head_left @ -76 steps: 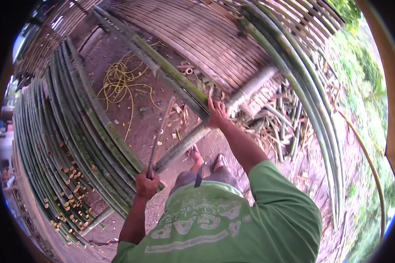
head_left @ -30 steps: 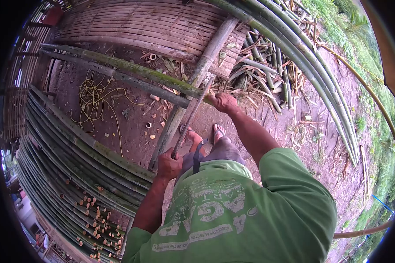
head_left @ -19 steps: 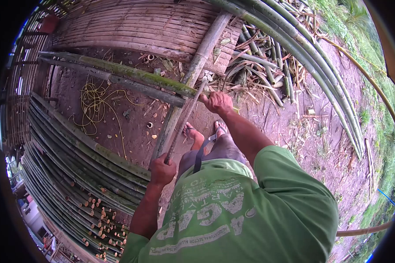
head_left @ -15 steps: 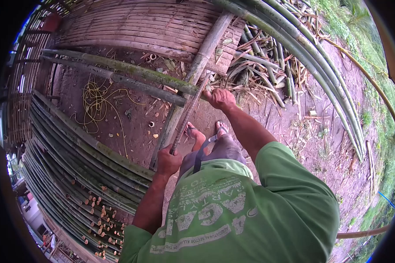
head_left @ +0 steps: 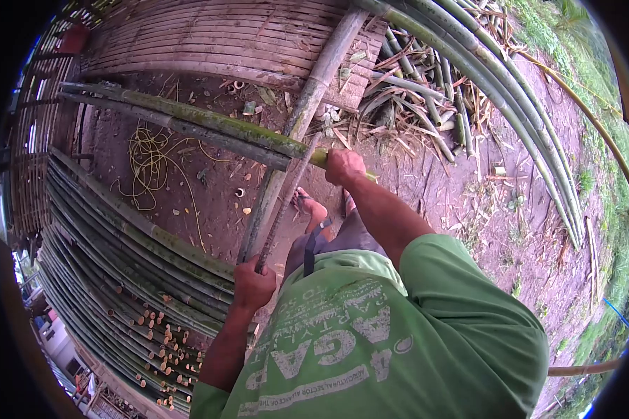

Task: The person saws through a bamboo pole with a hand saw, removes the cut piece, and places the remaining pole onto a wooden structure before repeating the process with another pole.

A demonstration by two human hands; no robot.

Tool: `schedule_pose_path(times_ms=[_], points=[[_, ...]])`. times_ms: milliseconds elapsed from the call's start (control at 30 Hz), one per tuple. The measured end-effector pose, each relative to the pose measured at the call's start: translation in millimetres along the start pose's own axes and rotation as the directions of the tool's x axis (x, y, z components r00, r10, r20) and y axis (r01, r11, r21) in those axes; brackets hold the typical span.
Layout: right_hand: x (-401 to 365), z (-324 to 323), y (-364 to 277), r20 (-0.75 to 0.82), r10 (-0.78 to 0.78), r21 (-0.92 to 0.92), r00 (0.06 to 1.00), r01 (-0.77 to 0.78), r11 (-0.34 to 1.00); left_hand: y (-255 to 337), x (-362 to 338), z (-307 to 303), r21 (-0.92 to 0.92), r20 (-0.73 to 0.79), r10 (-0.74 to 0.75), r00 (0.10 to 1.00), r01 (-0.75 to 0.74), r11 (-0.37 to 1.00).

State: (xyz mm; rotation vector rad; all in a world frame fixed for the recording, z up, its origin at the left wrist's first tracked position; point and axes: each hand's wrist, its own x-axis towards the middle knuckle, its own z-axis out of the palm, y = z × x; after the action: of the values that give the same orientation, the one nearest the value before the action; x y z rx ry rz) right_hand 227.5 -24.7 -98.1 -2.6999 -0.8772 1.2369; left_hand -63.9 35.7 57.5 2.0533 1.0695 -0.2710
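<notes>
My left hand (head_left: 254, 285) is closed round the lower end of a long, thin, dark saw-like bar (head_left: 284, 209). The bar slants up across the near end of a mossy green bamboo pole (head_left: 244, 130). My right hand (head_left: 346, 167) grips the pole's end, just right of the bar. Beside this pole lies a greyer one (head_left: 210, 140), its end left of the bar. Both rest across a thick slanting bamboo beam (head_left: 314, 87).
Long bamboo poles (head_left: 140, 244) are stacked at the left. A yellow rope (head_left: 150, 164) lies tangled on the dirt. A slatted bamboo platform (head_left: 210, 38) stands at the top, with cut scraps (head_left: 426, 105) to its right. Long poles (head_left: 510, 91) arch down the right side.
My left hand has moved down and left with the bar. My right hand has shifted slightly down and left, and more of the green pole's end shows past it.
</notes>
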Motion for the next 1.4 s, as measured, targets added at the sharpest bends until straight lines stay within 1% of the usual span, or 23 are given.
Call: schedule_pose_path(times_ms=[33,67,133,233,333,433,500,567,600,633,667,700,767,833,867,933,1000,1067,1133,1167,1233,1300,1400], points=[[-1,1,0,-0.010,-0.005,0.004,1.000,0.005,1.000,-1,13,7,-0.001,-0.012,0.033,0.999,-0.033,0.999],[-4,4,0,-0.016,-0.010,0.009,1.000,0.010,1.000,2,23,12,-0.022,-0.016,0.021,1.000,-0.021,1.000],[-6,-1,0,0.022,-0.009,-0.003,1.000,0.009,1.000,10,39,21,-0.062,-0.032,0.003,0.999,-0.004,0.998],[-5,-3,0,0.056,-0.033,-0.022,0.998,0.034,0.999,19,10,7,-0.012,-0.037,0.007,0.999,-0.007,1.000],[-6,-3,-2,0.015,-0.039,-0.018,0.999,0.039,0.999,16,-27,-18,0.005,0.026,-0.072,0.997,0.072,0.997],[-5,3,-3,0.008,-0.042,-0.009,0.999,0.042,0.999,23,-23,-18,0.036,0.024,-0.061,0.998,0.060,0.998],[-5,6,-1,0.000,-0.012,0.006,1.000,0.012,1.000,21,13,3,0.058,0.033,0.011,0.999,-0.012,0.998],[-4,8,2,0.011,-0.027,0.007,1.000,0.027,1.000,25,87,45,0.046,-0.022,0.059,0.998,-0.057,0.997],[-4,7,1,0.009,-0.033,0.013,0.999,0.033,0.999,30,95,50,0.020,-0.010,0.066,0.998,-0.065,0.998],[-4,2,0,0.040,0.001,-0.009,0.999,0.000,1.000,39,105,51,-0.006,-0.002,0.086,0.996,-0.086,0.996],[-6,4,-2,-0.001,-0.001,-0.036,1.000,0.001,0.999,47,115,52,-0.031,-0.008,0.107,0.994,-0.107,0.994],[-11,9,-2,0.042,0.007,-0.023,0.999,-0.006,1.000,34,105,46,-0.035,0.002,0.074,0.997,-0.074,0.997],[0,-6,-3,0.041,0.006,-0.007,0.999,-0.005,1.000,39,55,12,0.032,0.086,-0.042,0.995,0.039,0.999],[-6,-3,-4,0.061,0.013,0.012,0.998,-0.013,1.000,30,9,-12,0.081,0.095,-0.122,0.988,0.114,0.990],[-9,2,-3,0.059,0.016,0.021,0.998,-0.018,1.000,32,0,-18,0.054,0.095,-0.112,0.989,0.107,0.993],[-6,7,-4,0.040,0.017,0.030,0.999,-0.018,0.999,36,-2,-23,-0.012,0.081,-0.085,0.993,0.086,0.996],[-5,9,-3,0.062,0.006,0.040,0.998,-0.008,0.999,42,35,-9,0.125,0.108,-0.129,0.986,0.115,0.985],[-4,10,-1,0.084,-0.004,0.067,0.996,-0.001,0.998,37,101,33,0.030,0.058,-0.026,0.998,0.024,0.999],[-7,-2,-1,0.086,0.016,0.053,0.996,-0.021,0.998,47,107,38,0.025,0.054,0.035,0.998,-0.036,0.999],[-11,-3,-5,0.106,0.011,0.047,0.994,-0.016,0.999,50,102,36,0.029,0.049,0.041,0.998,-0.043,0.999],[-1,-5,-2,0.098,-0.018,0.050,0.995,0.013,0.999,61,48,-8,0.054,0.099,-0.062,0.993,0.056,0.997],[-7,6,-2,0.111,-0.002,0.071,0.994,-0.006,0.997,54,2,-36,0.106,0.161,-0.187,0.969,0.171,0.980],[-3,1,-3,0.072,0.027,0.061,0.997,-0.032,0.998,53,2,-33,0.095,0.117,-0.155,0.981,0.144,0.985]])
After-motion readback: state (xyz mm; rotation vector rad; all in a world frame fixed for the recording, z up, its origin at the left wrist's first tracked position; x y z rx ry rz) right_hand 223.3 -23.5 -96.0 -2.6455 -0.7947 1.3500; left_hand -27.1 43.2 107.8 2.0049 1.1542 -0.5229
